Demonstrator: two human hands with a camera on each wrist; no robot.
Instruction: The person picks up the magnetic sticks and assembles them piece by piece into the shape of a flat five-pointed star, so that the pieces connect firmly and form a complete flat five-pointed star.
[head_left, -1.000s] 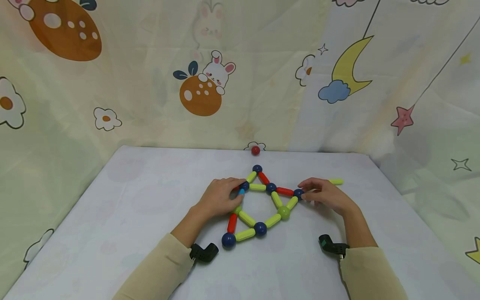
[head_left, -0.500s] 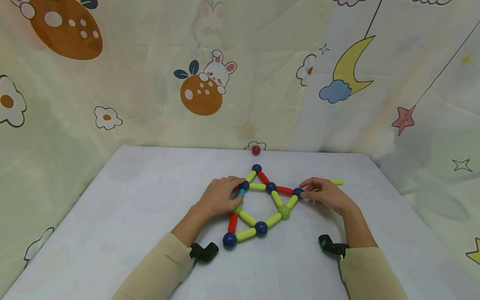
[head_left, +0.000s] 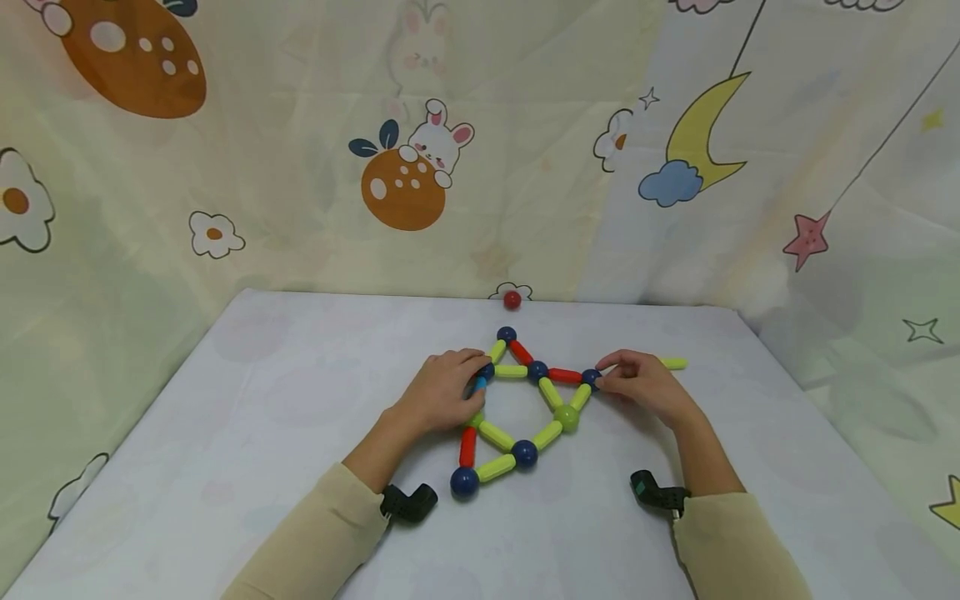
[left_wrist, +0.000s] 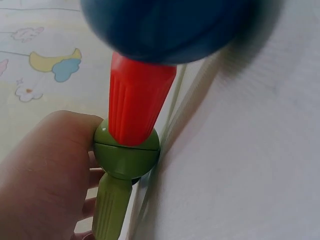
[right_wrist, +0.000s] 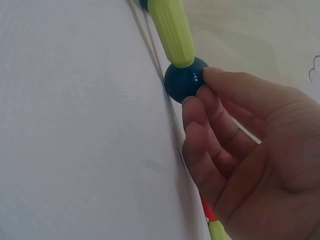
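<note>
A flat frame of magnetic rods and balls lies on the white table (head_left: 247, 467). Navy balls, such as the near one (head_left: 464, 483), and green balls (head_left: 566, 417) join its yellow-green and red rods. My left hand (head_left: 442, 392) grips the frame's left side, fingers at a navy ball and thumb by a blue rod (head_left: 480, 384), partly covering both. In the left wrist view that thumb lies beside a green ball (left_wrist: 127, 155) below a red rod (left_wrist: 137, 97). My right hand (head_left: 643, 383) pinches the navy ball (right_wrist: 185, 80) at the right corner between thumb and fingertips.
A loose yellow-green rod (head_left: 674, 364) lies just beyond my right hand. One red ball (head_left: 512, 300) sits at the table's far edge, before a printed cloth (head_left: 300, 167). Black wrist cameras (head_left: 408, 504) stick out from both sleeves.
My right hand has moved slightly left with its navy ball. The frame's far and right parts have shifted left, while its nearest ball has slid a little right. The left hand stays nearly still.
</note>
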